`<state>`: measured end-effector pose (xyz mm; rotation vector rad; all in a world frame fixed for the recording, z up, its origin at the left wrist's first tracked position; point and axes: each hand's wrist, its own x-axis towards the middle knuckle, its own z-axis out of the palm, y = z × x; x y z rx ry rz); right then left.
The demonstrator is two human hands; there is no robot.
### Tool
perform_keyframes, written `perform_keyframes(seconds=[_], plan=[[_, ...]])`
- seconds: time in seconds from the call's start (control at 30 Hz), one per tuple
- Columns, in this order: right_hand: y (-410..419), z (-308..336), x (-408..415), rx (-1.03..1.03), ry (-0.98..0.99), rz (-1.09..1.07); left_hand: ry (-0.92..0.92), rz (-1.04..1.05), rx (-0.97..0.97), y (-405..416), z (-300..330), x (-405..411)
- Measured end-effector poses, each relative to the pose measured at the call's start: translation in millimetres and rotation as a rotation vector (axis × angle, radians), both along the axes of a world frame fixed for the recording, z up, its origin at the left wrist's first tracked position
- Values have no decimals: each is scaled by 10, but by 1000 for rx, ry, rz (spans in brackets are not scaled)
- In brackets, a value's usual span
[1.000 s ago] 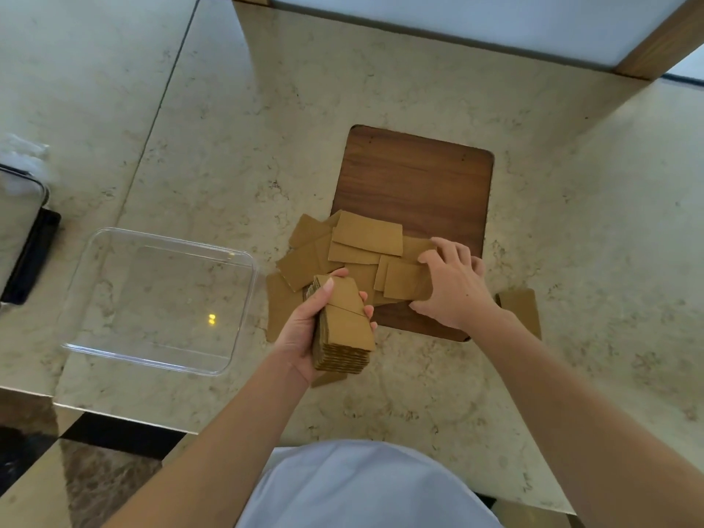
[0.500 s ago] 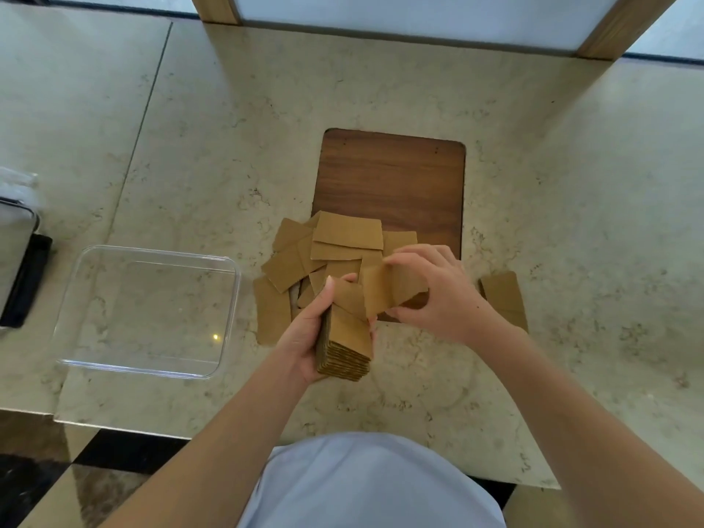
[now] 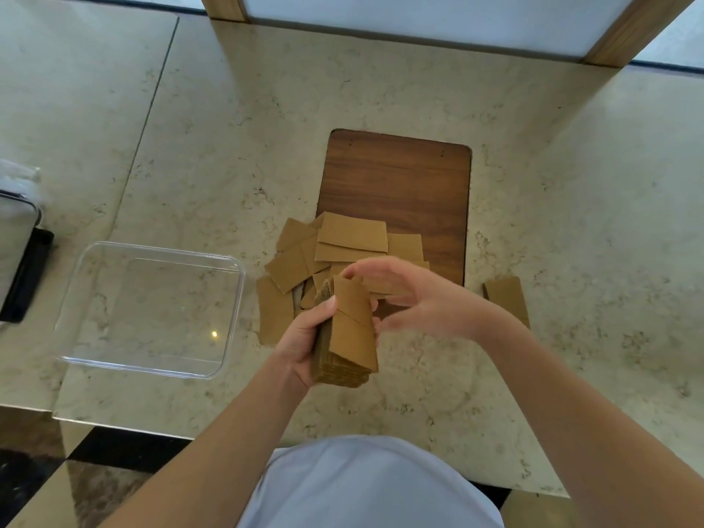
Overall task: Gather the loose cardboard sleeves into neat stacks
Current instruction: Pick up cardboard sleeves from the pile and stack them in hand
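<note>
Marble counter (image 3: 381,89) spans view. Clear plastic tray (image 3: 232,318) sits left, well apart from dark wooden board (image 3: 400,177) at centre. Loose cardboard sleeves (image 3: 352,232) lie overlapping across board's near edge and counter; one separate sleeve (image 3: 506,295) rests right of board. Left hand (image 3: 304,344) wrapped around stack of sleeves (image 3: 350,337), thumb pressed on top sleeve, stack held above counter. Right hand (image 3: 419,299) beside stack, fingers spread, index fingertip touching stack's far end, grasping nothing.
</note>
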<state>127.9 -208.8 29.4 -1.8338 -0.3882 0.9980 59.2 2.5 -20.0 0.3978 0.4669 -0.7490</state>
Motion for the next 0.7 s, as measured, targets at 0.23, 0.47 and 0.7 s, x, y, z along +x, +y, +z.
perform_keyframes(seconds=[0.23,0.47,0.7], plan=[[-107,-727,35,-794,-439,-179,56,105,-83,48,-104,15],[-173,-716,25,-776,-579,-130,162,87,-20,95,-132,22],[-269,-69,78,-198,-285,-112,128,-11,-69,114,-104,-47]])
